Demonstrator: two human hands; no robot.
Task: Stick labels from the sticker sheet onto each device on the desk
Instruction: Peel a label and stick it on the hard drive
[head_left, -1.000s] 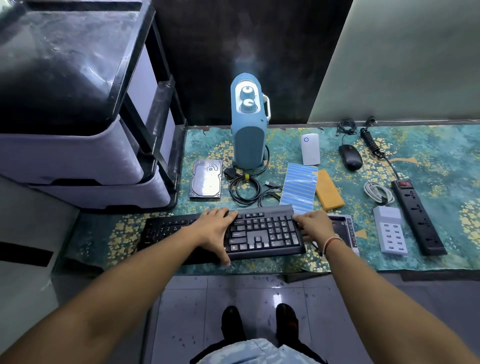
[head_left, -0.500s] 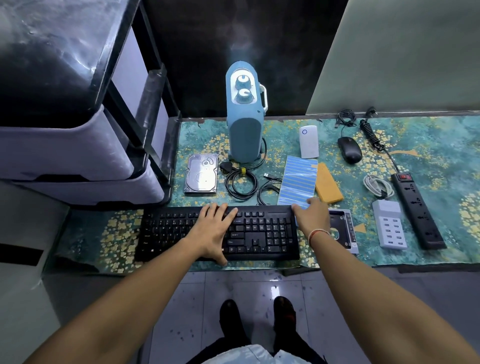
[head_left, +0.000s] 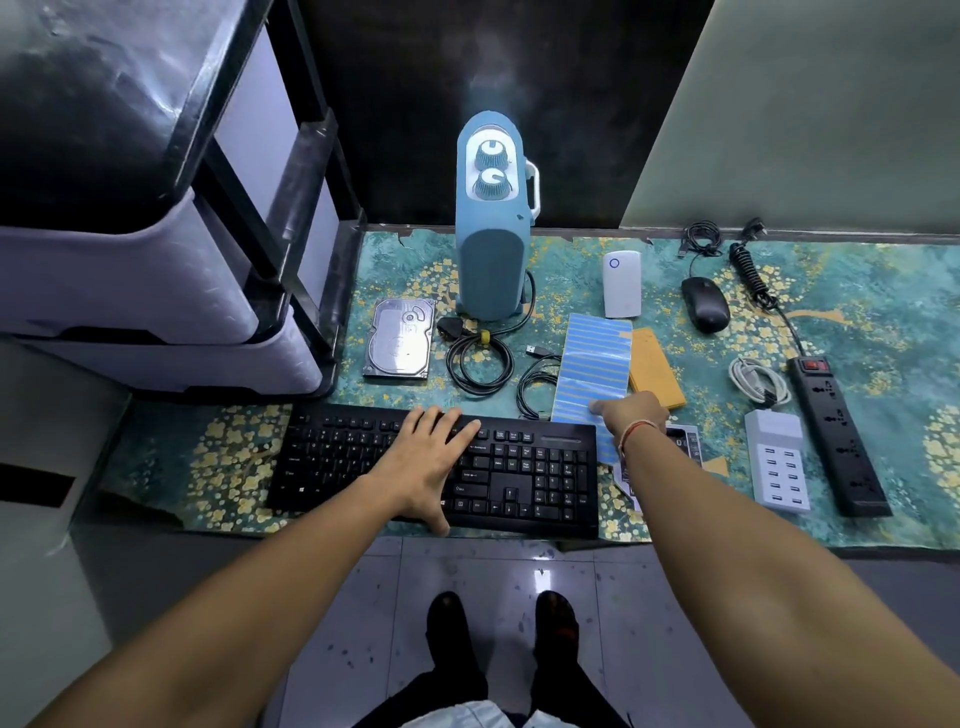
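R hand (head_left: 631, 415) has left the keyboard's (head_left: 519, 467) R end since 1 s ago, now on near part of blue striped sticker sheet (head_left: 592, 364), fingertip pressing it; whether it pinches anything, can't tell. L hand (head_left: 431, 462) unchanged, flat on keys, fingers spread, gripping nothing. Sheet lies btwn black cable (head_left: 535, 387) and orange pad (head_left: 655, 371), just behind keyboard.

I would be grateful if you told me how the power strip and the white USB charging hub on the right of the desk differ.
The power strip is black, the USB charging hub white. The strip is long and narrow, the hub shorter and squatter. The strip carries a red switch at its far end and a coiled cable; the hub shows rows of small ports. Both lie flat on the desk mat, side by side.
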